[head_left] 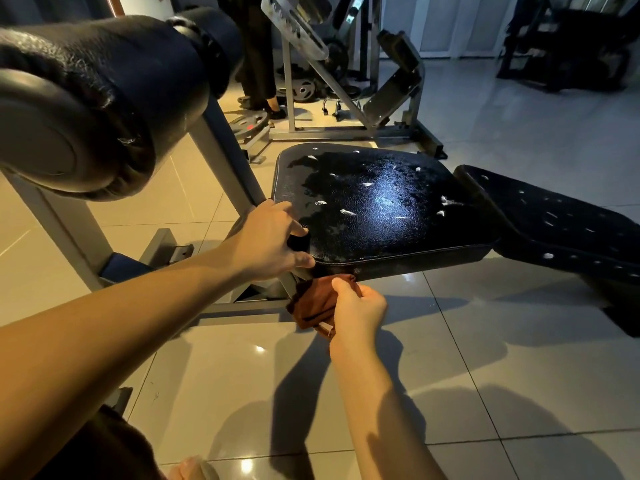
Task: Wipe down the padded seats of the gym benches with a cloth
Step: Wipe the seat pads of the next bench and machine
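A black padded bench seat [381,209] lies in the middle, worn, with small white tears and a wet sheen. Its back pad [561,220] slopes away to the right. My left hand [270,240] grips the seat's near left corner, thumb on top and fingers curled round the edge. Just below the seat's front edge, my right hand [356,306] holds a bunched brown cloth [311,303]. The cloth hangs under the seat corner, apart from the top surface.
A large black roller pad [97,91] on a grey steel frame [225,157] looms at the upper left. A person's legs [258,64], weight plates [303,88] and another machine [346,84] stand behind. Dark equipment [568,46] sits far right on the glossy tiled floor [519,375].
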